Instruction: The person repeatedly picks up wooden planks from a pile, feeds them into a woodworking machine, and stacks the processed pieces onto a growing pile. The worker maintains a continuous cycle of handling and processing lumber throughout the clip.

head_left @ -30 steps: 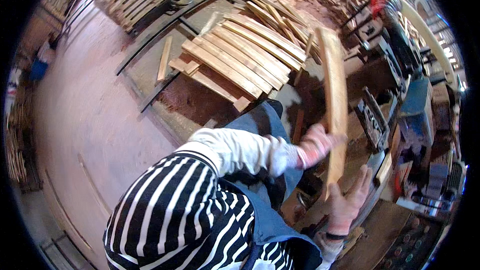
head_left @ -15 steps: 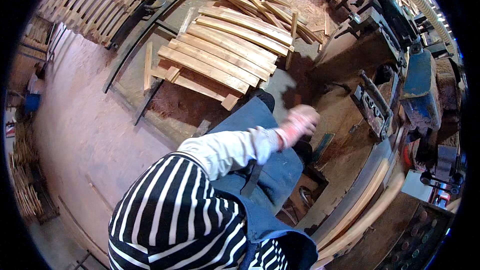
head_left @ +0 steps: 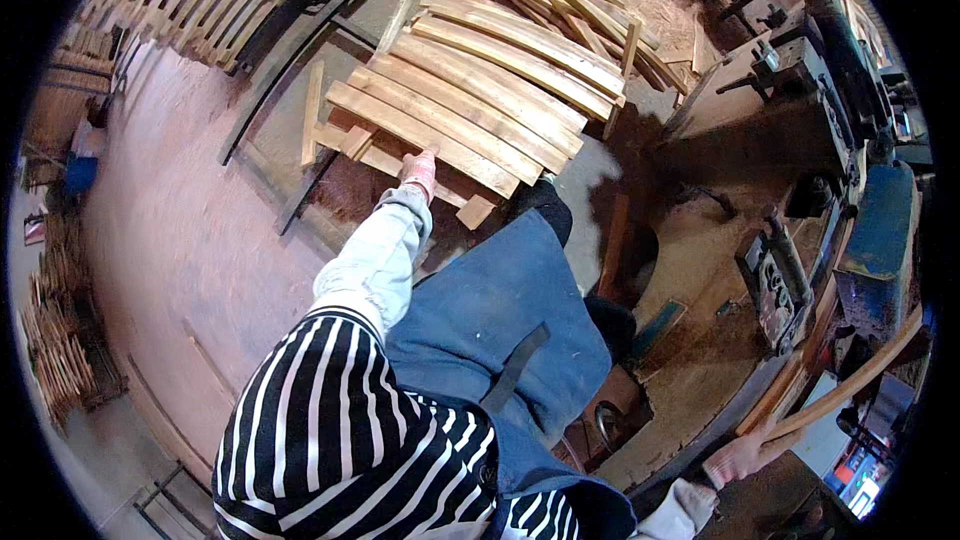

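My left hand (head_left: 420,172), in a reddish-white glove, is stretched out to the nearest slat of a row of wooden slats. Its fingers are closed at the near edge of that wooden slat (head_left: 425,138), which still lies flat beside the others. At the lower right, my right hand (head_left: 735,460) grips the near end of a long, slightly curved wooden strip (head_left: 850,385). The strip's far end reaches up toward the machine (head_left: 775,285) on the right. Its fingertips are partly hidden around the wood.
Loose strips (head_left: 560,0) lie heaped behind the row. A dark metal rail (head_left: 290,80) runs along its left. Stacked curved pieces (head_left: 200,0) stand at the upper left. My blue apron (head_left: 500,310) spreads between the slats and the machine table (head_left: 690,340).
My left hand has swung from over the apron, near the machine, left to the slat row. My right hand has come into view, gripping the strip, whose far end now points further up and right.
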`<state>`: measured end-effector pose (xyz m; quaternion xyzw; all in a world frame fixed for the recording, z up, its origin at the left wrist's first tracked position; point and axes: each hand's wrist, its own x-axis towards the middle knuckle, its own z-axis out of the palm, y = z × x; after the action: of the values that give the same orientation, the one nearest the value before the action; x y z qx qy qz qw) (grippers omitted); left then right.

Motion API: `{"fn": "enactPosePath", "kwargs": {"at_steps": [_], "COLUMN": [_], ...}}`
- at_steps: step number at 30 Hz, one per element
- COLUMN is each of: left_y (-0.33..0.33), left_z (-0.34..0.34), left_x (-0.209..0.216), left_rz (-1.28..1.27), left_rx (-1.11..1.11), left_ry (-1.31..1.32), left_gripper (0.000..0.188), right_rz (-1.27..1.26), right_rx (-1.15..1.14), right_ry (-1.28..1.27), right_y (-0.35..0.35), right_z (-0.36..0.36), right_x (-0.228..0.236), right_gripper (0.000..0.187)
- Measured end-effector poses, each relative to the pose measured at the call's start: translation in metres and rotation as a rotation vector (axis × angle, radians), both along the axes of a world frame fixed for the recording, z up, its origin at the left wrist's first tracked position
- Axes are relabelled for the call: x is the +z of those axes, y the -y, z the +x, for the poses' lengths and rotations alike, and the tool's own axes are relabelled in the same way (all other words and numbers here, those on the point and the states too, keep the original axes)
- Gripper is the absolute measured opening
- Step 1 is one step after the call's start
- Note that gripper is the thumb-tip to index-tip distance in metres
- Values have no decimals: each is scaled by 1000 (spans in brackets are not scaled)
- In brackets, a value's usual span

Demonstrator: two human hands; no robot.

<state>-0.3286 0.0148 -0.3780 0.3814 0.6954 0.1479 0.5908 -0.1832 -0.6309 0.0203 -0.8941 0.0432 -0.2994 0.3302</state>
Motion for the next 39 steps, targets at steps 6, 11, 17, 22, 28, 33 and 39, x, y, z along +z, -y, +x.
{"fn": "enactPosePath", "kwargs": {"at_steps": [6,11,17,22,28,33,39], "left_y": [15,28,42,89,177,283,407], "left_z": [17,35,24,-18,-18,34,33], "left_x": [8,59,120,145,282,347,407], "left_rz": [-235,-72,-125,28,141,286,-184], "left_rx": [272,189,186,-53,-192,-686,-1259], "left_ry": [307,340,579,722,679,586,903], "left_gripper": [77,76,81,60,74,69,51], "right_rz": [-188,-592,-633,-658,-797,-1006,-747], "right_rx": [-79,-49,348,711,838,619,668], "right_ry": [-327,-264,-121,3,156,269,25], "right_y": [-14,-8,-101,-175,-174,-119,-103], "right_z": [-149,-230,-132,-86,-87,-100,-126], "right_x": [-6,-24,2,30,70,91,29], "right_gripper": [65,61,58,57,56,57,57]}}
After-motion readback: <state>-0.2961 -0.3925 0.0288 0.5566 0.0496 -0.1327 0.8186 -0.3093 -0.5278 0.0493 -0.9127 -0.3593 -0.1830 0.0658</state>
